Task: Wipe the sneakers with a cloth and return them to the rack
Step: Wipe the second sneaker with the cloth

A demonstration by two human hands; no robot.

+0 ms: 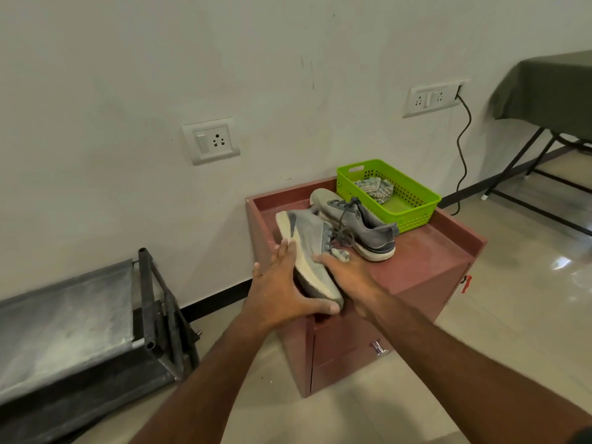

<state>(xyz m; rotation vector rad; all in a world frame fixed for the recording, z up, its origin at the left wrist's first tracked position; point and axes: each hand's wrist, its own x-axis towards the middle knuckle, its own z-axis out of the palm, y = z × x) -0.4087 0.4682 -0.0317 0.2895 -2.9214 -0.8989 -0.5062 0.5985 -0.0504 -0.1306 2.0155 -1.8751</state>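
Maroon metal cabinet (426,264), raised lip round its top, drawer handle (378,347) on the front, standing against a pale wall. On its top, near edge: grey sneaker (309,248) with a worn off-white sole, tipped onto its side, sole turned toward the left, toe pointing away from the camera. Left hand (282,293) flat against that sole, fingers spread wide and extended, thumb hooked under the heel end. Right hand (347,274) laid over the upper beside the laces, fingers partly curled round the shoe; a small patch of pale fabric shows just beyond its fingertips, and whether it is held cannot be told. Behind and touching the first: second grey sneaker (358,222), upright on its sole, dark laces loose, toe toward the wall. At the back right corner of the cabinet top: lime-green perforated plastic basket (413,206), holding a crumpled striped cloth (376,187). Lower left, on the floor: dark-framed shoe rack (77,325) with a dusty grey shelf. On the wall: two switch-and-socket plates, the right one (432,99) with a black cable hanging down. Far right: table under a dark green cover (544,88).
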